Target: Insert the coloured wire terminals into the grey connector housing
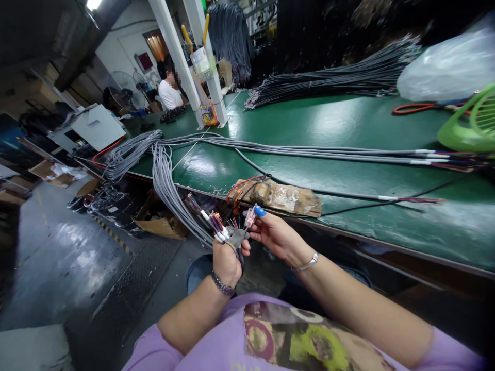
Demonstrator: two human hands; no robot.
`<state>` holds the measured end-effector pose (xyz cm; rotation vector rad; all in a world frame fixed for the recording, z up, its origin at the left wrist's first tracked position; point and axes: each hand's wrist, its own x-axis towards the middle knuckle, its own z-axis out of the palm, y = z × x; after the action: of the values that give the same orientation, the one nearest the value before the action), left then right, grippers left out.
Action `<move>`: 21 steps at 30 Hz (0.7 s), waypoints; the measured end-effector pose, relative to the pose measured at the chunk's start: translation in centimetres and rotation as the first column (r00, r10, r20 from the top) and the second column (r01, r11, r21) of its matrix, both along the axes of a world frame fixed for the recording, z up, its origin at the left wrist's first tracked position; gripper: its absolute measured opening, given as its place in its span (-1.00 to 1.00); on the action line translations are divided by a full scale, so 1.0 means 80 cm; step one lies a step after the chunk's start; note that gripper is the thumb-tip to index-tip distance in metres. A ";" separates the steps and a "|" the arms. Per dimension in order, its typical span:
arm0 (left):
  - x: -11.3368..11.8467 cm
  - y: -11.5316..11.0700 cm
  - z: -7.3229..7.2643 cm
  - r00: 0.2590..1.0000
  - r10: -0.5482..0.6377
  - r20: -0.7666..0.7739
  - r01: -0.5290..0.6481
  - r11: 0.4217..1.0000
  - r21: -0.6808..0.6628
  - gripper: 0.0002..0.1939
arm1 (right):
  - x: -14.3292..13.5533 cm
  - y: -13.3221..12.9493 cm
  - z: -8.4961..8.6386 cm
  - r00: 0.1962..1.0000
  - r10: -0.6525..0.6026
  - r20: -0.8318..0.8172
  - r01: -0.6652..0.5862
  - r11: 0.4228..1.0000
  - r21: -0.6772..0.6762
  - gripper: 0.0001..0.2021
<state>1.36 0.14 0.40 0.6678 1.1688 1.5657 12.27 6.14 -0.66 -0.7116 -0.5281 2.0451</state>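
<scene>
Closed round a bundle of grey cables (164,170), my left hand (227,262) grips them just below their stripped ends. White sleeves (222,234) and fanned-out coloured wires (216,221) stick up above the fist. A grey cover wraps part of the left hand's fingers. Close beside it, my right hand (279,236) pinches a small pinkish piece (250,217) at the wire tips; its exact kind is too small to make out. One right fingertip wears a blue cover (259,211).
A worn wooden block (288,198) with red and black leads lies at the edge of the green bench (348,121). Further grey cables (309,152) stretch across it. Black cables (328,72), a plastic bag (450,64) and a green basket (469,121) lie behind. A person (169,93) sits beyond the posts.
</scene>
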 end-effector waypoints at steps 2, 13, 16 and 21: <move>-0.001 0.000 -0.001 1.000 -0.011 0.000 0.011 1.000 -0.003 -0.77 | 0.001 0.000 -0.004 0.998 0.008 -0.056 -0.008 1.000 -0.008 -0.79; -0.001 -0.001 -0.007 0.999 -0.047 -0.014 0.046 0.999 -0.029 -0.83 | -0.003 0.000 -0.011 0.990 0.033 -0.136 -0.029 0.999 0.035 -0.77; -0.001 -0.004 -0.005 0.999 -0.044 -0.020 0.043 0.998 -0.036 -0.78 | 0.003 -0.007 -0.016 0.990 0.064 -0.122 -0.060 0.997 0.040 -0.66; -0.001 -0.012 -0.013 0.998 -0.040 -0.048 0.040 0.999 -0.014 -0.72 | 0.010 -0.037 -0.022 0.995 0.089 0.052 -0.099 0.970 0.222 -0.59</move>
<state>1.27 -0.79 -0.67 0.7196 1.1935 1.5144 13.10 3.18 -2.45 -0.6040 -0.8166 2.0202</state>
